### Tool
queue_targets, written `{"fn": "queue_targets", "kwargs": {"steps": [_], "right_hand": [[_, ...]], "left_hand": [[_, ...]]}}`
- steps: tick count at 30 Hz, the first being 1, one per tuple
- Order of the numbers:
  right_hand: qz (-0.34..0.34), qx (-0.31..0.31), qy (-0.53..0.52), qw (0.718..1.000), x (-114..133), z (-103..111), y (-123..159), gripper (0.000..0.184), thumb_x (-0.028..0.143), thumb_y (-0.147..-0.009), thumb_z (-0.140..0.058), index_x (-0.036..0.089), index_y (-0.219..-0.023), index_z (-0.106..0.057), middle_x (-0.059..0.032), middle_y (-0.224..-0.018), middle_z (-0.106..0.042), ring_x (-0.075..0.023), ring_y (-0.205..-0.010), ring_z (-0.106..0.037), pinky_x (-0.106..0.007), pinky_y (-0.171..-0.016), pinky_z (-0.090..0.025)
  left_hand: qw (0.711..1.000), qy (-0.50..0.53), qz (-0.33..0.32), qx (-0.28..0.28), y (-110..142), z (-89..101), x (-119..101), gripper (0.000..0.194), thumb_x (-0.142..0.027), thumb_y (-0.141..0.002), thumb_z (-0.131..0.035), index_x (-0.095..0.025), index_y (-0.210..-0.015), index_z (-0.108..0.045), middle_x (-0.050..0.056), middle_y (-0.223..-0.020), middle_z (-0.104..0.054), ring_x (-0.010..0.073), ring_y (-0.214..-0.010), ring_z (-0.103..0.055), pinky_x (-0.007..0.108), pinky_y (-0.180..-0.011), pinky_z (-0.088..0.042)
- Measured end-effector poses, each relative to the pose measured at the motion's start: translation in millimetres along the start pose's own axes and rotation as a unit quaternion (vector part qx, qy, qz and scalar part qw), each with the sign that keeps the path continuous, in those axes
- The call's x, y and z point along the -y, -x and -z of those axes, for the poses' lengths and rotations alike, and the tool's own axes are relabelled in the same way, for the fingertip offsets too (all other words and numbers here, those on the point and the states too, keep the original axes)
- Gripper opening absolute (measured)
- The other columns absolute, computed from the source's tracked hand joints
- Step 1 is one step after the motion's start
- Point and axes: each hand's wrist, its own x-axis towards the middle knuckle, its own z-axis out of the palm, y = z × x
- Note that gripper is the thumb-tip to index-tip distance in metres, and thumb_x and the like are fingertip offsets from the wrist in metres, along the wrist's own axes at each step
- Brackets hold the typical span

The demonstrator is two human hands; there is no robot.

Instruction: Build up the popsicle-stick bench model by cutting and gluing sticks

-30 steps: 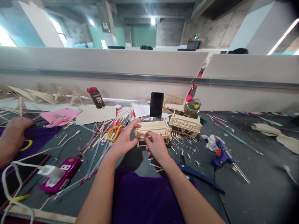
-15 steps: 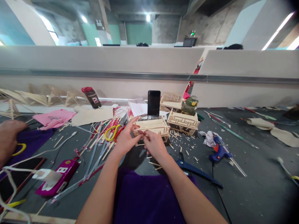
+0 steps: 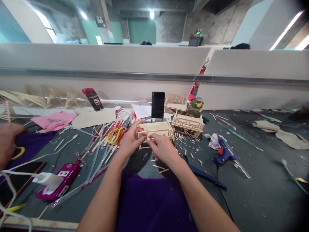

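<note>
A small model built of thin wooden sticks [image 3: 158, 127] stands on the dark table before me. My left hand [image 3: 130, 141] is at its left end, thumb in front and fingers curled round the corner, gripping it. My right hand [image 3: 163, 148] is at the model's front side, thumb and fingertips pinched together close to my left thumb. Whatever lies in that pinch is too small or hidden to make out. A similar stick model with lattice railings [image 3: 188, 124] stands to the right, and another [image 3: 176, 103] behind it.
Scissors with yellow handles [image 3: 113, 136] lie among loose sticks and plastic sleeves on the left. A blue glue gun [image 3: 225, 156] lies right, dark blue cutters [image 3: 207, 176] nearer me. A phone [image 3: 158, 105] stands behind the model. At far left is another person's hand [image 3: 9, 141].
The view has shifted slightly. My right hand has tilted flatter against the model's front, its fingertips a little apart from my left thumb. My left hand stays at the left end.
</note>
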Motion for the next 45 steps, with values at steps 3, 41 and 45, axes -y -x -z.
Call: {"fn": "queue_targets", "kwargs": {"steps": [3, 41, 45], "right_hand": [[-0.008, 0.04, 0.019, 0.999, 9.8, 27.8, 17.4, 0.017, 0.019, -0.089, -0.052, 0.019, -0.099, -0.066, 0.0055, -0.054, -0.059, -0.0079, -0.037, -0.051, -0.02, -0.052, -0.039], [-0.26, -0.097, 0.237, 0.931, -69.8, 10.8, 112.9, 0.038, 0.017, -0.093, -0.043, 0.016, -0.13, -0.051, -0.0106, -0.102, -0.071, -0.0217, -0.089, -0.071, -0.027, -0.072, -0.048], [-0.255, -0.067, 0.271, 0.926, -67.9, 12.6, 111.3, 0.038, 0.025, -0.096, -0.043, 0.016, -0.133, -0.048, -0.0114, -0.1, -0.071, -0.0227, -0.085, -0.071, -0.028, -0.068, -0.048]], "left_hand": [[1.0, 0.001, -0.007, -0.002, -0.2, -0.6, -0.7, 0.065, -0.022, -0.078, -0.067, -0.019, -0.139, -0.045, 0.002, -0.086, -0.066, 0.0207, -0.094, -0.064, 0.035, -0.093, -0.044], [0.997, -0.077, 0.004, -0.025, -2.3, -1.2, -4.0, 0.059, -0.042, -0.079, -0.068, -0.027, -0.133, -0.051, 0.004, -0.094, -0.071, 0.0238, -0.091, -0.068, 0.038, -0.089, -0.053], [0.996, -0.087, -0.006, -0.025, -2.6, -1.1, -7.4, 0.058, -0.042, -0.079, -0.067, -0.026, -0.133, -0.052, 0.004, -0.094, -0.071, 0.024, -0.091, -0.068, 0.04, -0.09, -0.052]]}}
